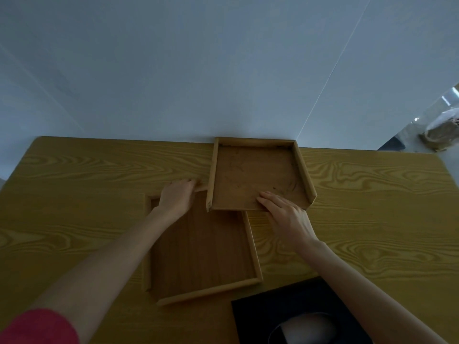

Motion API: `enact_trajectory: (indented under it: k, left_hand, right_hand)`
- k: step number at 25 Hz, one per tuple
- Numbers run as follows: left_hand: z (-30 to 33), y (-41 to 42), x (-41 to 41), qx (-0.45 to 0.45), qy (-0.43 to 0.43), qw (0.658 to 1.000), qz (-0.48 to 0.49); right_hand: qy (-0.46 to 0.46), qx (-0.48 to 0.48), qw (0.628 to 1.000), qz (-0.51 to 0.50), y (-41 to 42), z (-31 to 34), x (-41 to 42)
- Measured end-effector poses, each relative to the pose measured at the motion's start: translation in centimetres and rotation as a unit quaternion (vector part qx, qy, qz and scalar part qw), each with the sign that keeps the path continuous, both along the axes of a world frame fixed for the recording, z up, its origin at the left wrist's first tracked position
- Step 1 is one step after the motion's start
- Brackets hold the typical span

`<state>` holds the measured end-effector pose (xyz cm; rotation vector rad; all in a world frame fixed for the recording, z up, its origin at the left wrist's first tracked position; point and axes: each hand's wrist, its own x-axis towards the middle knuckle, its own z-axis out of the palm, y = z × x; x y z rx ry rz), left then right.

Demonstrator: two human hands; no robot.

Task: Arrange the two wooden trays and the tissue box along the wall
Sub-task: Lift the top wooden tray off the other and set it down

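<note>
Pale wall (223, 70) backs a yellow-grained wooden worktop (87, 170). At left, the left hand (177, 197) curls its grip over the far rim of the larger tray (203, 249), which lies askew, well short of the wall. Just right, the smaller tray (255, 172) touches the wall, its near edge overlapping the larger one; the right hand (285, 217) rests flat on it, holding nothing. The black tissue box (285, 309) waits nearest. Best to steady the small tray while sliding the larger one leftward and squarely back.

We see a plain indoor room, maybe an office or a home: a wood-grain bench (99, 175) stands against a bare pale wall (173, 70), and some bags (444, 130) lie on the floor at right.
</note>
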<state>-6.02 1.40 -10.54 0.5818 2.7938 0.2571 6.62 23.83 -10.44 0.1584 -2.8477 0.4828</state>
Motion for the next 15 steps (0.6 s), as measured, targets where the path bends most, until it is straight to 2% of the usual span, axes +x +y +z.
enact_trajectory:
  k: [3, 9, 15]
  left_hand:
    - [-0.4, -0.7, -0.1, -0.014, 0.031, 0.999, -0.033]
    - [-0.7, -3.0, -0.6, -0.01, 0.024, 0.998, -0.051]
    - [-0.6, -7.7, -1.2, -0.026, 0.017, 1.0, -0.003]
  right_hand:
    - [0.004, 0.006, 1.0, -0.009, -0.2, 0.1, 0.0]
    - [-0.002, 0.006, 1.0, -0.027, -0.6, 0.6, 0.1]
    - [-0.026, 0.025, 0.999, -0.032, -1.2, 0.4, 0.1]
